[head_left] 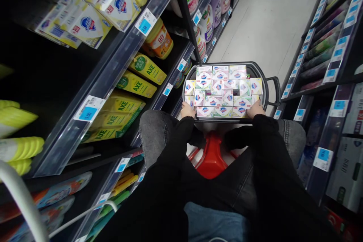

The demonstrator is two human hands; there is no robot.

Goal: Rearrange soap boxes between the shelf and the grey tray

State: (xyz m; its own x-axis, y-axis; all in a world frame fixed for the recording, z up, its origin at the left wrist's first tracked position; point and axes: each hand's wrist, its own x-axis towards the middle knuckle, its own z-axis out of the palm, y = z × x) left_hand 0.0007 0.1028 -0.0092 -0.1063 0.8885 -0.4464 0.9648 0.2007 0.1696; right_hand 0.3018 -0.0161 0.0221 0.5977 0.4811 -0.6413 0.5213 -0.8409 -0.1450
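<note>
Boxes [227,97] touch left hand [188,110] and right hand [255,110] at opposite near corners, finger spread unclear.

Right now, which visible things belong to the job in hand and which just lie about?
In the job:
small white printed boxes
black rounded basket holding them
left hand, right hand at near corners

Seemingly just about:
yellow AXE packs on left shelf
blue-and-white price tags
red plastic piece between the legs
</note>
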